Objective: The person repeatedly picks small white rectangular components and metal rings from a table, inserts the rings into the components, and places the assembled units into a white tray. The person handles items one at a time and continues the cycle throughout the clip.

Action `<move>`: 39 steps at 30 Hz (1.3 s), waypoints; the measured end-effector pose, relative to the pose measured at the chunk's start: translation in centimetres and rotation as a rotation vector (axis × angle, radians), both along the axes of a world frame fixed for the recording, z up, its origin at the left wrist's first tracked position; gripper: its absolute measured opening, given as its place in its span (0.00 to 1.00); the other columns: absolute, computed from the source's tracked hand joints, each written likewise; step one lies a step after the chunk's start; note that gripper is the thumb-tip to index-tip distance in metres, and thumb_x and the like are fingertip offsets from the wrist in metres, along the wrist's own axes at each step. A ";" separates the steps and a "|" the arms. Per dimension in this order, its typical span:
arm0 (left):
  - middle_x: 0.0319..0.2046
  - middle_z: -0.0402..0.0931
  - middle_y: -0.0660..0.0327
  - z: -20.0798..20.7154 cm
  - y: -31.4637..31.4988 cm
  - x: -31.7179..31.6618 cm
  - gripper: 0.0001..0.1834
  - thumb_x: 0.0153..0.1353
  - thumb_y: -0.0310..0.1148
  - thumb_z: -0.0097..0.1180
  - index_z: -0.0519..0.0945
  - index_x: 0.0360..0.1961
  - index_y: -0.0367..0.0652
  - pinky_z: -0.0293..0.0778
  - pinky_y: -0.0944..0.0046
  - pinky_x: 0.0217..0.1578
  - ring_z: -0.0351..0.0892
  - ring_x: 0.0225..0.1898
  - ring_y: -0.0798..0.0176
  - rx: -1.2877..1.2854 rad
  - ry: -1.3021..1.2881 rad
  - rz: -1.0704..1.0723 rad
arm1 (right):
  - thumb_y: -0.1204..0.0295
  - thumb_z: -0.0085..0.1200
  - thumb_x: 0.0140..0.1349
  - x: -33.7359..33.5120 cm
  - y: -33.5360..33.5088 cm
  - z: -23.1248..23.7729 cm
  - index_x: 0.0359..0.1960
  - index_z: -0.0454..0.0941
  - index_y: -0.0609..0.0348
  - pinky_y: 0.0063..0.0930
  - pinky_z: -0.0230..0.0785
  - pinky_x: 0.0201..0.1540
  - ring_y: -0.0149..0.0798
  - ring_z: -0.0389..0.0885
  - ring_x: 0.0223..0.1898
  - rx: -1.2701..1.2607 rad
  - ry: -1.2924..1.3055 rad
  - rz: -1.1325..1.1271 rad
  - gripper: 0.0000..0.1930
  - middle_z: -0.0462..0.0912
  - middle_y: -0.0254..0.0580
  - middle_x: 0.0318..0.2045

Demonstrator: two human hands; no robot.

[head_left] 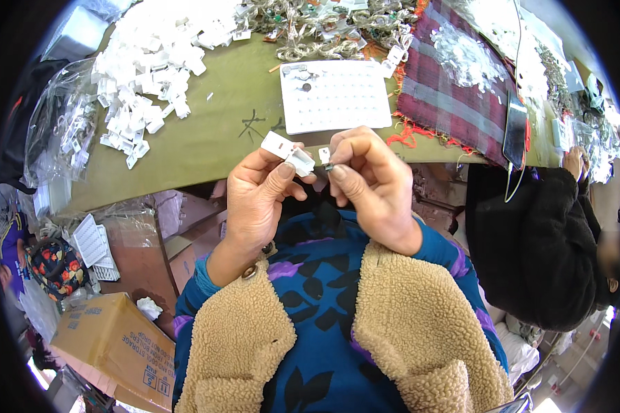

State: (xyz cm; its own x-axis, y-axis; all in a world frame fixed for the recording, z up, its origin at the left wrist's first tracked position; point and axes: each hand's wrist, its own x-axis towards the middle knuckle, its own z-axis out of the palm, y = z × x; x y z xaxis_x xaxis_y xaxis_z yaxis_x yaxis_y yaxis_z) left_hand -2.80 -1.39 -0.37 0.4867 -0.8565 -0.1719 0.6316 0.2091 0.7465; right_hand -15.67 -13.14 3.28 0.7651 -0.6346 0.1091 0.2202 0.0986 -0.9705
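- Left hand (255, 199): my thumb and fingers pinch a white plastic casing (300, 162), its hollow side showing.
- A flat white square part (277, 145) sits at the casing's upper left, also in my left grip; can't tell if the two are joined.
- Right hand (377, 186): thumb and forefinger tips close on a small white-and-dark piece (324, 155); exact shape too small to tell.
- Both hands are up near the table's front edge, fingertips facing, casing and piece near each other, a gap between.
- Just beyond my hands: white tray (291, 126) with rows of small marks or parts, lying on the green table cover (234, 89); a dark round bit (306, 87) on it.
- Table left: heap of white plastic parts (141, 76), clear plastic bag (52, 131) beside it.
- Behind the tray: tangled cable bundles (303, 20).
- Table right: plaid cloth (441, 120) with clear pieces (465, 55) on it, phone (514, 131) near its edge.
- Far right: co-worker in a black coat (530, 255), a hand (573, 164) at the table.
- Lower left: cardboard box (110, 344).
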 end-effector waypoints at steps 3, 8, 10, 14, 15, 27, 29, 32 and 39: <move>0.41 0.83 0.56 0.0 0.3 -0.1 0.15 0.67 0.27 0.57 0.78 0.52 0.31 0.83 0.67 0.32 0.83 0.37 0.64 0.016 -0.102 0.018 | 0.76 0.55 0.68 -0.2 -0.5 0.5 0.41 0.73 0.65 0.14 0.61 0.23 0.21 0.70 0.24 0.286 0.144 0.198 0.06 0.76 0.34 0.31; 0.41 0.83 0.55 -0.2 0.5 -0.1 0.15 0.66 0.26 0.58 0.78 0.52 0.31 0.84 0.66 0.37 0.84 0.37 0.64 0.020 -0.187 0.002 | 0.76 0.57 0.67 0.0 -1.3 0.5 0.41 0.75 0.67 0.14 0.57 0.20 0.20 0.69 0.23 0.422 0.270 0.277 0.07 0.76 0.34 0.28; 0.40 0.82 0.55 -0.1 0.5 0.0 0.15 0.66 0.27 0.59 0.79 0.52 0.31 0.84 0.66 0.39 0.84 0.37 0.64 0.015 -0.158 -0.022 | 0.78 0.57 0.66 0.1 -1.4 0.4 0.40 0.76 0.69 0.13 0.61 0.23 0.20 0.71 0.25 0.369 0.285 0.263 0.06 0.77 0.35 0.29; 0.42 0.82 0.55 -0.3 0.3 -0.2 0.13 0.66 0.25 0.58 0.80 0.50 0.32 0.85 0.63 0.43 0.85 0.39 0.64 0.020 0.001 -0.021 | 0.82 0.56 0.65 0.1 -0.4 -0.2 0.40 0.77 0.72 0.14 0.70 0.31 0.21 0.76 0.32 -0.042 0.317 0.106 0.05 0.80 0.37 0.32; 0.42 0.82 0.55 -0.3 0.2 -0.2 0.12 0.66 0.25 0.58 0.80 0.50 0.33 0.85 0.63 0.43 0.84 0.40 0.64 0.015 0.032 -0.029 | 0.83 0.55 0.65 0.1 -0.3 -0.4 0.41 0.77 0.73 0.15 0.73 0.38 0.21 0.77 0.36 -0.083 0.352 0.096 0.05 0.81 0.37 0.35; 0.44 0.82 0.56 -0.5 -0.5 -0.3 0.11 0.67 0.24 0.56 0.79 0.49 0.34 0.82 0.64 0.47 0.84 0.43 0.63 -0.038 0.196 0.024 | 0.79 0.66 0.48 1.1 0.0 -1.4 0.37 0.81 0.62 0.33 0.73 0.30 0.43 0.78 0.28 -0.806 0.136 -0.179 0.13 0.75 0.41 0.31; 0.44 0.82 0.57 -0.5 -0.6 -0.6 0.11 0.67 0.24 0.56 0.79 0.49 0.34 0.81 0.65 0.46 0.83 0.42 0.64 -0.030 0.186 0.032 | 0.80 0.66 0.47 1.2 -0.2 -1.9 0.36 0.81 0.63 0.32 0.73 0.29 0.42 0.79 0.28 -0.884 0.111 -0.197 0.13 0.75 0.42 0.30; 0.43 0.82 0.58 -0.5 -0.5 -1.1 0.10 0.67 0.24 0.57 0.79 0.48 0.33 0.80 0.66 0.46 0.83 0.41 0.66 -0.022 0.139 0.053 | 0.83 0.68 0.45 1.2 -0.9 -2.5 0.35 0.82 0.64 0.30 0.74 0.28 0.41 0.80 0.28 -0.995 0.075 -0.165 0.13 0.77 0.43 0.29; 0.40 0.82 0.57 0.4 0.0 -1.4 0.13 0.59 0.22 0.65 0.79 0.45 0.33 0.79 0.67 0.44 0.82 0.39 0.66 0.009 -0.128 0.176 | 0.83 0.67 0.47 0.8 -0.6 -1.4 0.36 0.79 0.64 0.22 0.66 0.25 0.29 0.72 0.23 -0.753 0.039 -0.088 0.13 0.77 0.40 0.34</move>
